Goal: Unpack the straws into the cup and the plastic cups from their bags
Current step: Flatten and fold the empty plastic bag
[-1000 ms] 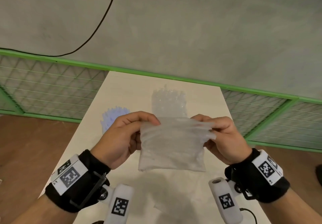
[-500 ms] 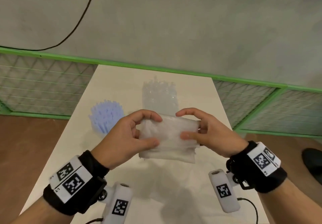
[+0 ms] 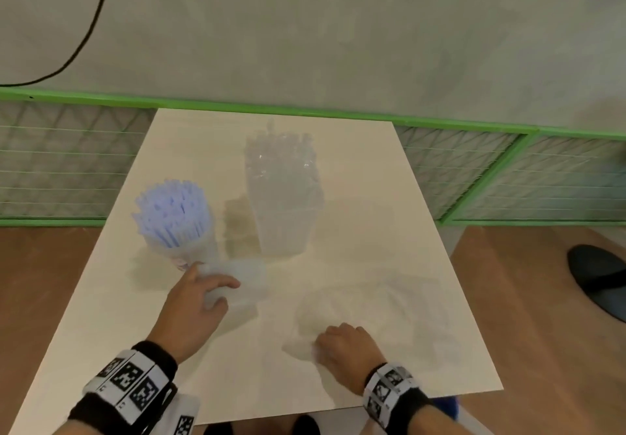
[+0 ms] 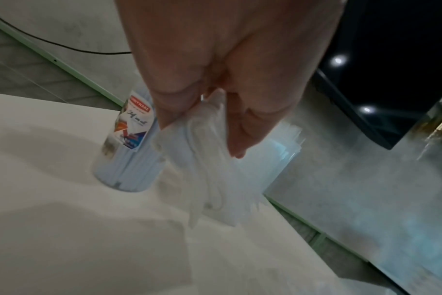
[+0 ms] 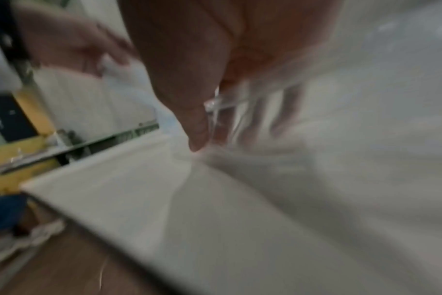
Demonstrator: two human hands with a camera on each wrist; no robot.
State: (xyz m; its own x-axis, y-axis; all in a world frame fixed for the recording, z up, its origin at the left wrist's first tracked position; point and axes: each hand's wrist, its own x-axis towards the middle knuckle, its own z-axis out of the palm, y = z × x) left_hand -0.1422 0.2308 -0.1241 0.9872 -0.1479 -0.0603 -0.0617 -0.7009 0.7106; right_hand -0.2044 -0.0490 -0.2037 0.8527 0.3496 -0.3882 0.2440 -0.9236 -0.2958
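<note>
Left hand (image 3: 194, 302) grips folded bag (image 3: 242, 280); right hand (image 3: 345, 345) seemingly pinches another.

**What we cannot make out**

We see the right wrist view smeared by motion: the right hand (image 5: 215, 79) and the clear bag (image 5: 278, 159) it grips lose their edges. In the head view that bag (image 3: 372, 312) nearly vanishes against the table (image 3: 237, 383). A dark shoe (image 3: 599, 278) is cut off by the right edge.

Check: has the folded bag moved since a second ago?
Yes. The folded bag, gripped by the left hand, went from mid-air down to the table, beside the straw cup.
</note>
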